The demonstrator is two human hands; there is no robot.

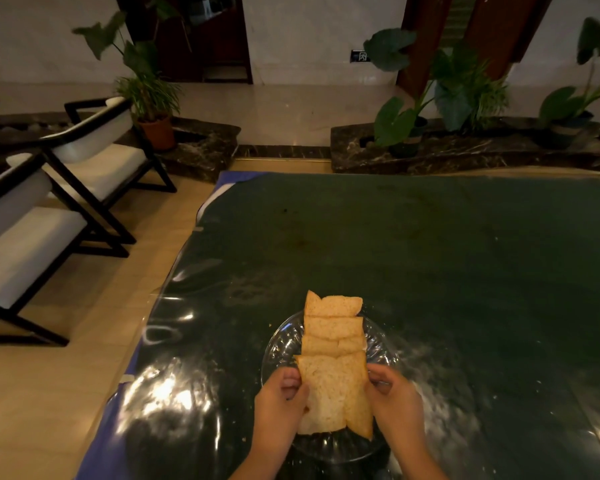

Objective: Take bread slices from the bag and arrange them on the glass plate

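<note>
Dark glossy table (430, 254): left hand (280, 398) and right hand (394, 398) pinch the nearest tan bread slices (333, 389), placing them on the ribbed clear glass plate (281, 344); next, release gently.

A dark green table (430, 244) under glossy clear plastic bore a glass plate (278, 344) near its front edge.

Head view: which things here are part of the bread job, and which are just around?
Job:
- bread slices in an overlapping row
- glass plate under them
- left hand and right hand, gripping the nearest slice

Just around:
- chairs
- potted plants
- table cover

No bag visible.
</note>
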